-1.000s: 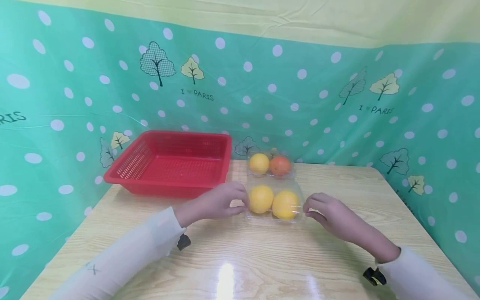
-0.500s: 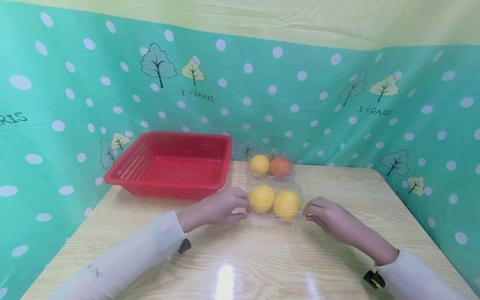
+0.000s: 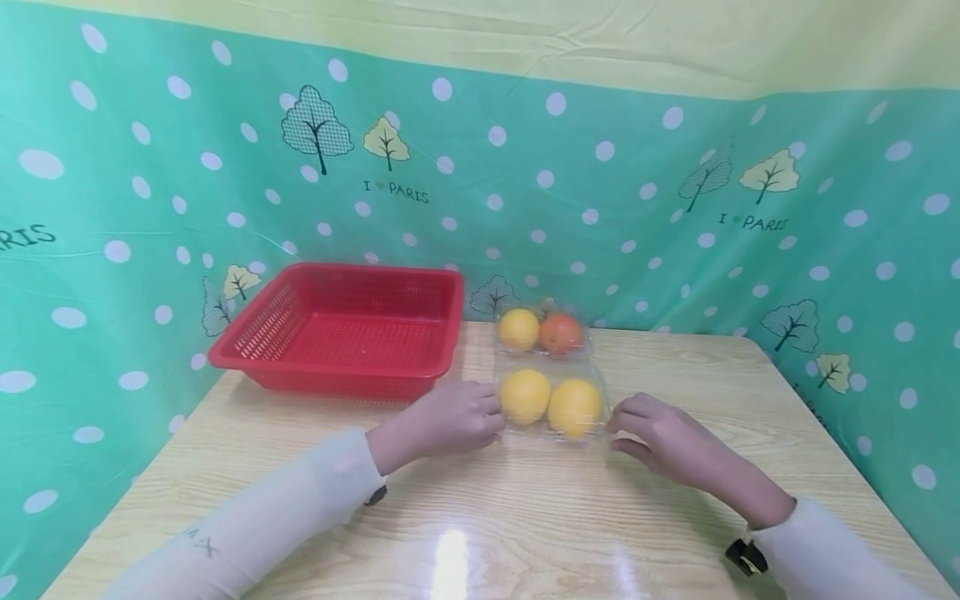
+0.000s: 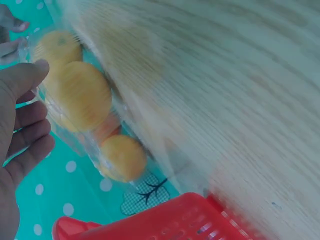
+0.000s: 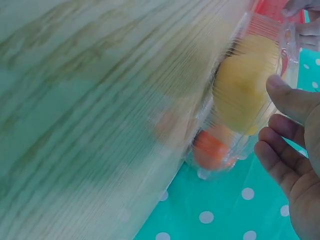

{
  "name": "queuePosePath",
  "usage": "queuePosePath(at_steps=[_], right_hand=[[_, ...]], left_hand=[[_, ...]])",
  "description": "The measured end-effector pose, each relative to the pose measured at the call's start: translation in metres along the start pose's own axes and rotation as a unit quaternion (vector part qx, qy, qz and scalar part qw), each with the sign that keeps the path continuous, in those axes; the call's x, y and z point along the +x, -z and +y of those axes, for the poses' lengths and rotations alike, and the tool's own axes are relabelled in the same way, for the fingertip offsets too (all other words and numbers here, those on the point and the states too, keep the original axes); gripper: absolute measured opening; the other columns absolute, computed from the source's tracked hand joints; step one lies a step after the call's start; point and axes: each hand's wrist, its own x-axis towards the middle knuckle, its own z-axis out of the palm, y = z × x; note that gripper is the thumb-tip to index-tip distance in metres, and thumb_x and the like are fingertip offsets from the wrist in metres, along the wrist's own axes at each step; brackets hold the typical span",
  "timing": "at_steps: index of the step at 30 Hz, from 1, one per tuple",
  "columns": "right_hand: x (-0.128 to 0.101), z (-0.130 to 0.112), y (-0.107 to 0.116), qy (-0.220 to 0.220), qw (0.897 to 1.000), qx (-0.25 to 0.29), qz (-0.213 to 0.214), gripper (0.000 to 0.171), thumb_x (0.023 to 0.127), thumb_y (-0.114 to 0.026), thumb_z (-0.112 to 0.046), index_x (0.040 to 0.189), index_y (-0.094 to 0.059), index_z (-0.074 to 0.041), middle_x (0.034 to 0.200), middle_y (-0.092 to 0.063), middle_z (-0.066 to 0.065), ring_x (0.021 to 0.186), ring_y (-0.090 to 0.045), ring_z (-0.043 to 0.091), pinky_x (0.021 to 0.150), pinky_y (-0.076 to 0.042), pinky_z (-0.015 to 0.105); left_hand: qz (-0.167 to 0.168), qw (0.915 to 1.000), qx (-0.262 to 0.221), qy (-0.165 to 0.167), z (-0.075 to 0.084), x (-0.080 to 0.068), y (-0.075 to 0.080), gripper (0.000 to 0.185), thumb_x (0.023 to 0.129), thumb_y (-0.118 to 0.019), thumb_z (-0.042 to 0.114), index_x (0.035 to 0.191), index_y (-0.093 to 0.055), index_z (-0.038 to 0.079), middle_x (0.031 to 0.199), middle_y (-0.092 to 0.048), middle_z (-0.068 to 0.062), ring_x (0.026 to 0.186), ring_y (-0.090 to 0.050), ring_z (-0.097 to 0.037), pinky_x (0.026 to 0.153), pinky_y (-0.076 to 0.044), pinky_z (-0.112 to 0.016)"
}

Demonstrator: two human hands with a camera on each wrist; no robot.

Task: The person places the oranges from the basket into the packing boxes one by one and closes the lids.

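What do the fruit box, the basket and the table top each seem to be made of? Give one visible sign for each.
Fruit box: thin clear plastic, glossy; the fruit shows through it.
Basket: red moulded plastic, likely rigid; its walls are a slotted grid.
Table top: wood or wood-look laminate, glossy; pale grain with bright glare patches.

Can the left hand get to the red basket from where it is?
Probably yes. The left hand rests against the clear fruit box, and the red basket sits just behind it on the table, with nothing lying between them.
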Motion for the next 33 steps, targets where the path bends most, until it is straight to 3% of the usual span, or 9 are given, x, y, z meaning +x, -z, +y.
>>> queuePosePath(at_steps=[4,8,11,18,26,33], right_hand=[[0.001,-0.001,-0.001,0.022,1.000,-0.011,0.006,0.031,0.068,-0.093,-0.012,0.092,-0.074,-0.013,0.093,-0.067,-0.005,0.085,-0.063,0.011,0.071,-0.057,0.026],[0.002,-0.001,-0.003,0.037,0.999,-0.035,0.010,0.029,0.068,-0.092,-0.013,0.092,-0.075,-0.011,0.090,-0.068,-0.005,0.082,-0.062,0.011,0.070,-0.056,0.026],[0.002,-0.001,-0.004,0.042,0.998,-0.048,0.015,0.026,0.070,-0.090,-0.012,0.091,-0.075,-0.010,0.089,-0.069,-0.004,0.081,-0.062,0.012,0.070,-0.056,0.027],[0.005,0.001,-0.005,0.063,0.996,-0.061,0.026,0.021,0.072,-0.085,-0.007,0.090,-0.075,-0.009,0.089,-0.069,-0.001,0.081,-0.063,0.014,0.069,-0.057,0.028],[0.007,0.001,-0.007,0.083,0.992,-0.093,0.023,0.024,0.069,-0.086,-0.004,0.088,-0.073,-0.006,0.086,-0.068,0.001,0.078,-0.061,0.016,0.068,-0.056,0.030],[0.008,0.001,-0.011,0.098,0.986,-0.131,0.029,0.018,0.076,-0.082,-0.017,0.085,-0.070,-0.007,0.082,-0.064,0.001,0.075,-0.057,0.017,0.065,-0.053,0.031]], left_hand=[[-0.003,0.9979,0.060,-0.024,-0.001,0.001,-0.001,0.009,0.091,-0.075,0.024,0.090,-0.071,0.016,0.091,-0.073,0.005,0.079,-0.060,-0.010,0.066,-0.049,-0.018],[0.005,0.9905,0.122,-0.063,-0.002,0.002,0.000,0.007,0.092,-0.074,0.021,0.088,-0.070,0.017,0.086,-0.070,0.007,0.076,-0.058,-0.009,0.066,-0.047,-0.018],[0.015,0.9865,0.141,-0.082,-0.002,0.003,-0.001,0.008,0.092,-0.073,0.019,0.084,-0.069,0.018,0.080,-0.067,0.008,0.073,-0.056,-0.009,0.067,-0.047,-0.019],[0.035,0.9847,0.145,-0.090,-0.002,0.004,-0.004,0.012,0.090,-0.071,0.014,0.080,-0.067,0.017,0.075,-0.064,0.007,0.070,-0.054,-0.009,0.067,-0.047,-0.021],[0.035,0.9858,0.138,-0.089,-0.002,0.004,-0.007,0.012,0.090,-0.072,0.014,0.079,-0.067,0.017,0.077,-0.067,0.007,0.070,-0.054,-0.009,0.067,-0.048,-0.020],[0.030,0.9855,0.141,-0.090,-0.003,0.003,-0.008,0.008,0.089,-0.073,0.018,0.083,-0.069,0.018,0.082,-0.070,0.008,0.074,-0.058,-0.008,0.070,-0.050,-0.019]])
